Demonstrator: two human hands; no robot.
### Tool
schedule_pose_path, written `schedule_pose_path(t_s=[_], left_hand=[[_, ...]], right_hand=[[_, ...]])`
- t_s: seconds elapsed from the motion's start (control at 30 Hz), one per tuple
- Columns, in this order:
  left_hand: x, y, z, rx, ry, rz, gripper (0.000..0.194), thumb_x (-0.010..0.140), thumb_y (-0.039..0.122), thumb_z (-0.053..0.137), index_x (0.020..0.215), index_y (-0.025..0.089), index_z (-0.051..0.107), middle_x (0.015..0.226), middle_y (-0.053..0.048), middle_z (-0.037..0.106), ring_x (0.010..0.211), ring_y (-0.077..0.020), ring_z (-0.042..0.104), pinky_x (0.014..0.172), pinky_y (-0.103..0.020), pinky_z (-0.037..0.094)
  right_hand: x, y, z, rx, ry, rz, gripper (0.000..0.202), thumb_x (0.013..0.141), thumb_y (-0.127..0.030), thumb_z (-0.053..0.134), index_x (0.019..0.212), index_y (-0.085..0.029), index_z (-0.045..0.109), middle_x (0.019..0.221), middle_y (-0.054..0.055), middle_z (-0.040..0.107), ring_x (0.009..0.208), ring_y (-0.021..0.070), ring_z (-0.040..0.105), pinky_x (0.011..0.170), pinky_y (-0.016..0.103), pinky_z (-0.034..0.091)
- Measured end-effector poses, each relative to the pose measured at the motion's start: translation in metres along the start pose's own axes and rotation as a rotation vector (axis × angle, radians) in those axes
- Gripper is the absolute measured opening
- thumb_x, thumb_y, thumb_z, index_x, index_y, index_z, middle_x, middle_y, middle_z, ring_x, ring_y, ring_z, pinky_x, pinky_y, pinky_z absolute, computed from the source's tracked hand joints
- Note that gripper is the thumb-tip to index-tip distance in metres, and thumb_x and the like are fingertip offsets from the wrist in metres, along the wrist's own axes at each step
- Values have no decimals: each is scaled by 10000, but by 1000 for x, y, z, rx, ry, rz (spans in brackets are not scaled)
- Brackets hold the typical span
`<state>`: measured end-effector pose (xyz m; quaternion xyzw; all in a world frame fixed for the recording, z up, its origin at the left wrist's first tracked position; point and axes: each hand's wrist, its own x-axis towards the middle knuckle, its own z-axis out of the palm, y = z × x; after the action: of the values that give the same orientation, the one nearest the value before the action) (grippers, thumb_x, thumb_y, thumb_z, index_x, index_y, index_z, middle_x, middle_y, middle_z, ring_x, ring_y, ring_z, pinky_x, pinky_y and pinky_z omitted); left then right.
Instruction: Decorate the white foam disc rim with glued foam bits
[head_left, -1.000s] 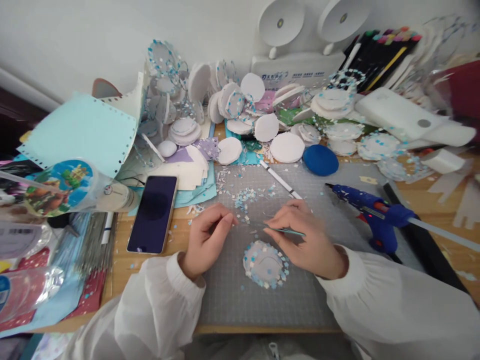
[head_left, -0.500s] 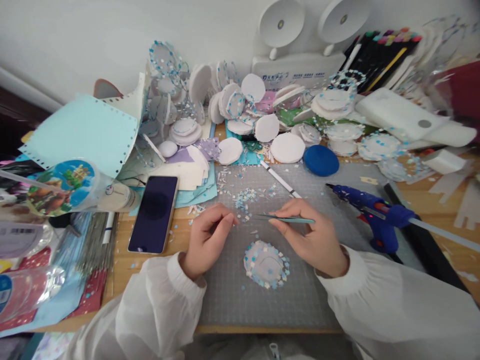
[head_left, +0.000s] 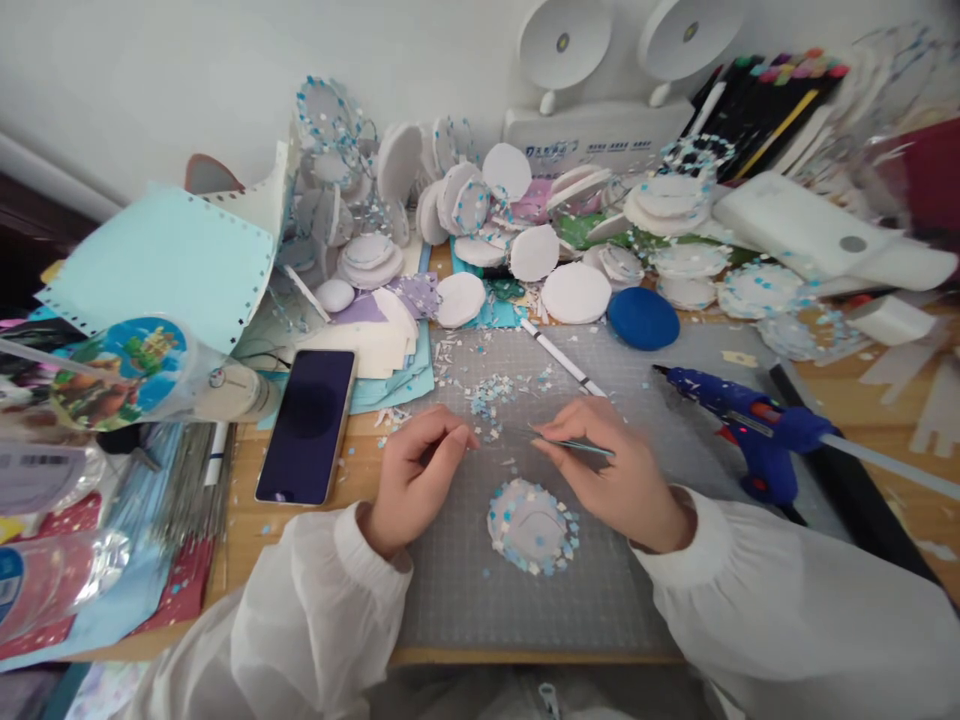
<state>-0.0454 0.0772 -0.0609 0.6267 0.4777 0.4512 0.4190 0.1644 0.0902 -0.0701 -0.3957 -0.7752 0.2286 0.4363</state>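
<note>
Confetti-edged disc (head_left: 534,525): on the near half of the cutting mat (head_left: 540,620), untouched.
Right hand (head_left: 611,470): fingers clamped on tweezers (head_left: 589,446).
Left hand (head_left: 420,480): fingers curled; I cannot tell whether they grip anything.
Loose confetti (head_left: 491,392): just beyond; I judge I'm picking pieces; next calls for a light, steady pinch.
Tweezers' slant: steeper than half a second ago; disc unmoved.

black-screened rectangular phone (head_left: 306,425) left of the left hand (head_left: 420,480), translucent plastic container (head_left: 154,370) with a colourful picture farther left, blue plastic glue gun (head_left: 776,428) right of the right hand (head_left: 619,475), flat round blue disc (head_left: 643,318) beyond that hand, white twin-lamp fixture (head_left: 600,128) well beyond both hands
</note>
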Motion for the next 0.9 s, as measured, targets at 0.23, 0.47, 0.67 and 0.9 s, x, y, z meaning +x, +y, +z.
schedule_pose_path(t_s=[0.23, 0.47, 0.67, 0.9], left_hand=[[-1, 1, 0, 0, 0, 5, 269, 915, 224, 474, 690, 157, 605, 660, -3, 550, 645, -112, 501, 621, -259, 377], [0, 1, 0, 37, -10, -9, 179, 891, 257, 526, 803, 159, 647, 716, -20, 577, 642, -121, 494, 580, -259, 366], [0, 3, 0, 75, -80, 84, 120, 827, 226, 617, 913, 166, 676, 722, -19, 567, 635, -112, 499, 555, -237, 377], [1, 3, 2, 67, -118, 189, 51, 821, 148, 605, 841, 148, 652, 722, -33, 604, 620, -101, 504, 536, -216, 388]], right_hand=[[-2, -4, -4, 107, 97, 75, 166, 779, -59, 663, 826, -207, 604, 778, 27, 660, 748, 170, 585, 728, 355, 452], [0, -10, -8, 330, 169, 169, 160, 770, -87, 681, 811, -228, 617, 747, 11, 627, 727, 171, 614, 673, 334, 493], [2, -14, -12, 424, 186, 251, 116, 770, -171, 715, 778, -237, 619, 700, 2, 594, 691, 170, 626, 658, 341, 523], [-1, -16, -10, 488, 150, 243, 115, 780, -163, 705, 790, -241, 622, 706, 1, 595, 701, 162, 628, 683, 339, 527]])
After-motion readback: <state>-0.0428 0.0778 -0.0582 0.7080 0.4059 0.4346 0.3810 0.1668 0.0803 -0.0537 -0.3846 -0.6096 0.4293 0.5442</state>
